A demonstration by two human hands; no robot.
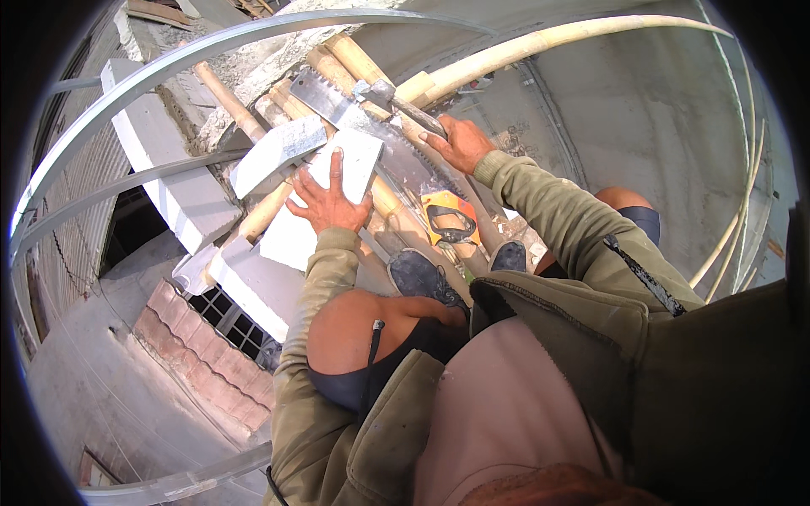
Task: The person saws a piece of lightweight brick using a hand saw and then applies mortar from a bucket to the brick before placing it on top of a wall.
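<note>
My left hand [327, 199] lies with fingers spread on a white block [358, 158], pressing on its top face. A second, angled piece of white block [280, 153] sits just beyond that hand. My right hand [464, 145] is wrapped round the handle of a hammer [413, 111], whose grey head points away to the left, above the saw blade. Below the hammer lies a hand saw [450, 218] with a yellow-orange and black handle; its wide toothed blade runs up and left over the poles.
Bamboo poles [353, 57] form the platform beneath my shoes [422, 277]. A long bamboo pole [574, 32] curves along the grey wall [650, 118]. Metal rails [160, 72] arc on the left. Far below are red-brown roof tiles [198, 350] and a dark grille [226, 319].
</note>
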